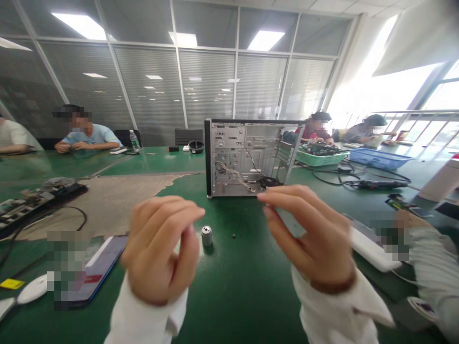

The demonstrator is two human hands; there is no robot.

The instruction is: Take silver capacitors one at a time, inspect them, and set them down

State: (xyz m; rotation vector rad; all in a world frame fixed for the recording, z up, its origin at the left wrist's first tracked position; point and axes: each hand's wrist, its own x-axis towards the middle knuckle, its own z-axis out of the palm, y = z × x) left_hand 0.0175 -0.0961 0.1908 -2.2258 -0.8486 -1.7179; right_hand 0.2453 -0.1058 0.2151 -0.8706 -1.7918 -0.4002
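Note:
My left hand (pixel 163 251) hovers over the green table, left of a small silver cylinder (pixel 207 236). Its fingers are loosely curved, the thumb lies under the index finger, and nothing shows in it. On the other side my right hand (pixel 308 234) is raised with the fingers bent forward and the thumb a little apart; no held object is visible. Beyond both hands stands an open computer case (pixel 247 160), upright, with loose cables inside. A tiny dark piece (pixel 234 235) lies on the table right of the cylinder.
A phone (pixel 103 270) lies at the left, near a circuit board assembly (pixel 36 205). Green (pixel 322 159) and blue (pixel 380 158) baskets and black cables (pixel 380 184) stand at the right. Another person's hand and grey sleeve (pixel 433 263) reach in at the right edge. Several people sit farther back.

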